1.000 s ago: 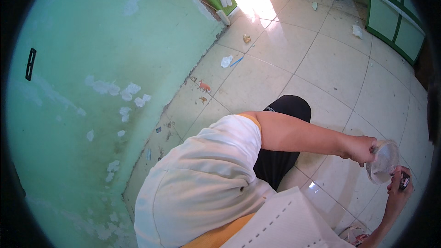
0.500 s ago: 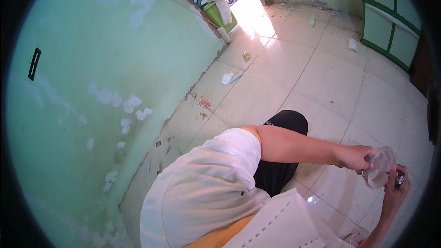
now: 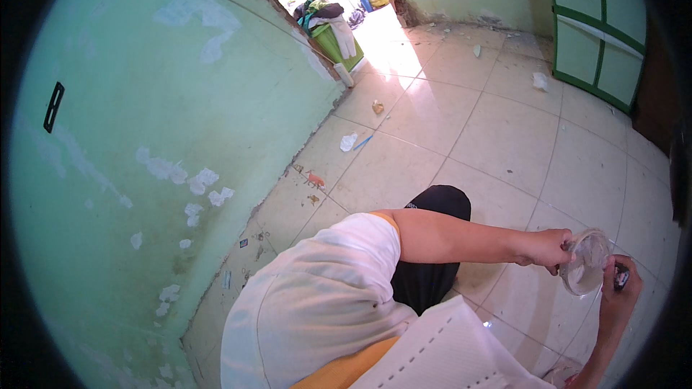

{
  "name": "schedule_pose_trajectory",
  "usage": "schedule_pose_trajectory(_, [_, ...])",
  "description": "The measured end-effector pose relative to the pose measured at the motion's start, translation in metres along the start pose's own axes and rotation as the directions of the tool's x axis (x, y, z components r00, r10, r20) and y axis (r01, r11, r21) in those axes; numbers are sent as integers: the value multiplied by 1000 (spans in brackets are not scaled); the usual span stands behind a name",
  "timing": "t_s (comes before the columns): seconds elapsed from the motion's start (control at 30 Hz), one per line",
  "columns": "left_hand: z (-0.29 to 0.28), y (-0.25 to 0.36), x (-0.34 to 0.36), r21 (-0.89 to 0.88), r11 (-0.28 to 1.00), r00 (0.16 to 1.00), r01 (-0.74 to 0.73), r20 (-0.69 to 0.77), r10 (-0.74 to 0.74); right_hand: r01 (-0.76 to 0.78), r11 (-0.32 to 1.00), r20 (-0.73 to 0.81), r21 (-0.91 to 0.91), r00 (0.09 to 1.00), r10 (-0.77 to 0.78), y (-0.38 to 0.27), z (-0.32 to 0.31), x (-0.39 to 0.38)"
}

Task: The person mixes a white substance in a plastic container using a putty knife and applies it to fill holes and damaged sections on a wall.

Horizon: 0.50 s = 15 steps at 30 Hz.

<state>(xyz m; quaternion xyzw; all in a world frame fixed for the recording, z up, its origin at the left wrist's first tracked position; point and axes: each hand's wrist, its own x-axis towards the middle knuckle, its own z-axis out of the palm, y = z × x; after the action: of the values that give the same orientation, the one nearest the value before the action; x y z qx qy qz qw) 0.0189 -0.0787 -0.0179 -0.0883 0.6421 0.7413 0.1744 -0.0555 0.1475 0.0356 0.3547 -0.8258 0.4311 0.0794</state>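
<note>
My left hand grips the rim of a round, see-through plastic tub, its arm stretched out to the right. The tub is tilted, and whitish smears show inside it. On the tub's right side, my right hand is closed around a tool with a black handle. The fingertips of that hand are at the tub's rim. What the working end of the tool looks like, I cannot make out.
A green wall with white patches runs along the left. Paper scraps and a blue stick lie on the tiled floor. A green bin heaped with cloths stands by the doorway; a green-framed cabinet is at far right.
The whole view has tilted a little, so the floor and walls sit slightly lower and further left. Both hands keep their hold, with the tub and tool shifted slightly left in the picture.
</note>
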Motion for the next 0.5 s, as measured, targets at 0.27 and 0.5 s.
schedule_pose_trajectory(0.27, [2, -12, 4, 8, 1000, 999, -21, -27, 22, -399, 901, 162, 171, 913, 373, -21, 6, -2])
schedule_pose_trajectory(0.5, [2, 9, -8, 54, 998, 1000, -25, 8, 24, -179, 981, 40, -69, 983, 182, 3, -5, -5])
